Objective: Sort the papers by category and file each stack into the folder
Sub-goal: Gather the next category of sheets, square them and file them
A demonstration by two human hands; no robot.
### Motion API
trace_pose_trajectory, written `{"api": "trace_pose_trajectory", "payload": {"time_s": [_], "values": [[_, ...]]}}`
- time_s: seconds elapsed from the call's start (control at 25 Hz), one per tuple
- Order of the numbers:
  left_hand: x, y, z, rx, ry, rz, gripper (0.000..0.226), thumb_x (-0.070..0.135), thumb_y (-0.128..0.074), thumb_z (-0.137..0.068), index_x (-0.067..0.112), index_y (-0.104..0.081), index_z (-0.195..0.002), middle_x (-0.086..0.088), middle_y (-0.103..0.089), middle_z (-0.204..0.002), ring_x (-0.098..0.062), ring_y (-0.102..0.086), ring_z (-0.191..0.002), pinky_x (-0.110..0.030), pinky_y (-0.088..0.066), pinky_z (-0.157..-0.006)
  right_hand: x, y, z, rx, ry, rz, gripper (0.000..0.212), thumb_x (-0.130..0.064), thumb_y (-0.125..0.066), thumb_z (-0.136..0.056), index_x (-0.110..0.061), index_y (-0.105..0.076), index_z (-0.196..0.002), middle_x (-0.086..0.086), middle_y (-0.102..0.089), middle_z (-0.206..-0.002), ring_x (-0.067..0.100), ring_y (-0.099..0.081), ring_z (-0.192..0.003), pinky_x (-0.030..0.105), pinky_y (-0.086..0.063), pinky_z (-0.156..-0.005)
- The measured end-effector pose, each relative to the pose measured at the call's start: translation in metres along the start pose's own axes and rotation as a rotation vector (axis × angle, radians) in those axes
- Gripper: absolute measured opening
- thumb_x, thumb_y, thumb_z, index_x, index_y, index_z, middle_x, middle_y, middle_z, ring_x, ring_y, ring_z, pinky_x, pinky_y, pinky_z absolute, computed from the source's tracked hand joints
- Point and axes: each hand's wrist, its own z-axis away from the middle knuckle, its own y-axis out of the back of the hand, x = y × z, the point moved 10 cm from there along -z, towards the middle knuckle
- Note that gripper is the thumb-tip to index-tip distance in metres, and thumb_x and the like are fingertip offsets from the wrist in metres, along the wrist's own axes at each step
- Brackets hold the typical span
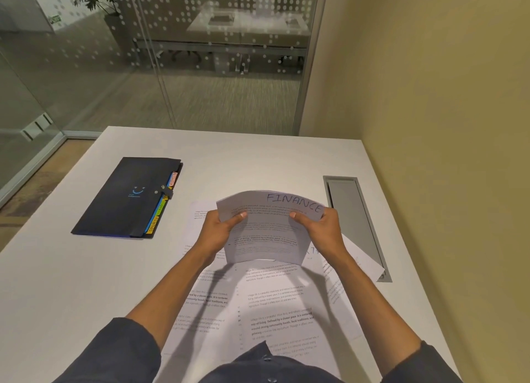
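White table [86,282], "FINANCE" paper [269,227], "SPORTS" folder [126,199]

I count one closed dark navy folder [130,199] with four coloured index tabs [162,207], one bowed white printed sheet headed FINANCE [268,233] in my two hands, and several overlapping white printed sheets [269,305], too layered to number.

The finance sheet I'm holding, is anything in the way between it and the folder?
No object lies on the bare table between the Finance sheet, held by left hand and right hand, and the folder. But the folder's strap is fastened, so it's shut.
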Motion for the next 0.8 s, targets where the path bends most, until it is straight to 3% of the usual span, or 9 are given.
{"api": "trace_pose_trajectory", "payload": {"time_s": [0.32, 0.48, 0.56, 0.68, 0.8], "values": [[-0.016, 0.001, 0.002, 0.001, 0.048, -0.035, 0.013, 0.020, -0.062, -0.092, 0.024, -0.069, -0.103, 0.005, -0.074, -0.098, -0.010, -0.070, -0.088, -0.030, -0.054, -0.078, 0.013, 0.000, -0.001, -0.016, -0.016, 0.048, 0.018, -0.010, -0.077, -0.082, -0.020, -0.073, -0.097, -0.007, -0.075, -0.092, 0.005, -0.071, -0.078, 0.018, -0.055, -0.064], [-0.008, 0.020, -0.003, 0.143, 0.040, 0.055, 0.008, 0.021, -0.061, -0.092, 0.019, -0.067, -0.098, 0.006, -0.074, -0.086, -0.008, -0.070, -0.077, -0.025, -0.056, -0.066, 0.018, 0.008, -0.002, -0.022, 0.022, 0.059, 0.018, -0.006, -0.076, -0.082, -0.016, -0.075, -0.097, -0.005, -0.076, -0.093, 0.009, -0.072, -0.087, 0.019, -0.056, -0.075], [-0.008, 0.037, -0.006, 0.258, 0.066, 0.145, 0.008, 0.020, -0.062, -0.092, 0.016, -0.064, -0.099, 0.000, -0.071, -0.091, -0.016, -0.068, -0.084, -0.032, -0.056, -0.072, 0.025, 0.017, -0.001, 0.010, 0.012, 0.081, 0.016, -0.009, -0.078, -0.081, -0.015, -0.075, -0.095, -0.005, -0.076, -0.090, 0.010, -0.071, -0.086, 0.017, -0.055, -0.077], [-0.017, 0.059, -0.012, 0.359, 0.139, 0.353, 0.023, 0.016, -0.063, -0.092, 0.015, -0.062, -0.116, -0.004, -0.070, -0.108, -0.023, -0.066, -0.100, -0.043, -0.054, -0.088, 0.040, 0.028, 0.003, 0.073, -0.067, 0.064, 0.016, -0.013, -0.080, -0.080, -0.010, -0.073, -0.094, 0.000, -0.075, -0.084, 0.011, -0.071, -0.077, 0.014, -0.052, -0.065], [-0.028, 0.064, -0.013, 0.364, 0.186, 0.541, 0.038, 0.013, -0.063, -0.092, 0.014, -0.058, -0.130, -0.005, -0.067, -0.122, -0.026, -0.064, -0.110, -0.048, -0.050, -0.095, 0.057, 0.018, 0.013, 0.071, -0.196, -0.078, 0.015, -0.013, -0.080, -0.080, -0.009, -0.065, -0.081, -0.003, -0.071, -0.069, 0.014, -0.068, -0.070, 0.025, -0.051, -0.067]]}}
